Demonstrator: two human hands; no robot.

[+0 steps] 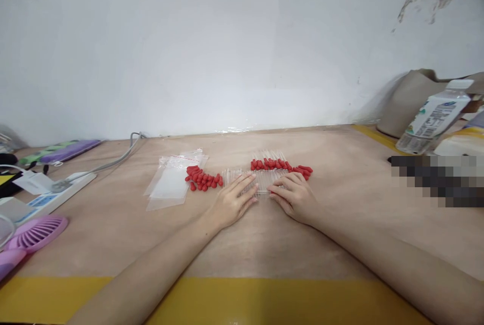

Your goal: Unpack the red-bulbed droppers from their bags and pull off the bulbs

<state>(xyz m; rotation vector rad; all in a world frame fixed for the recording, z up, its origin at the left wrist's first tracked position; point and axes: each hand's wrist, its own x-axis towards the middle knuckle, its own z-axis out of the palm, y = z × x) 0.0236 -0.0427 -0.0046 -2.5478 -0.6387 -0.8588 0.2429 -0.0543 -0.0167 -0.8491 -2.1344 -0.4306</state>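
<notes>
Glass droppers with red rubber bulbs lie in a group on the brown table, some with bulbs (204, 179) pointing left. Another row has its red bulbs (270, 164) toward me and clear tubes (269, 154) pointing to the wall. My left hand (235, 200) lies over the clear tubes with its fingers stretched out. Facing it, my right hand (295, 196) has its fingers bent and pressed together around a dropper's red end (271, 192), whose tube runs left toward my left fingertips. More red bulbs (303, 170) show behind my right hand.
Clear zip bags (168, 183) lie left of the droppers. Farther left are a power strip (56, 199) with a grey cable, a pink fan (40, 233) and a purple pouch (74, 151). A tilted bottle (434, 115) stands right. Yellow tape (227, 300) lines the front edge.
</notes>
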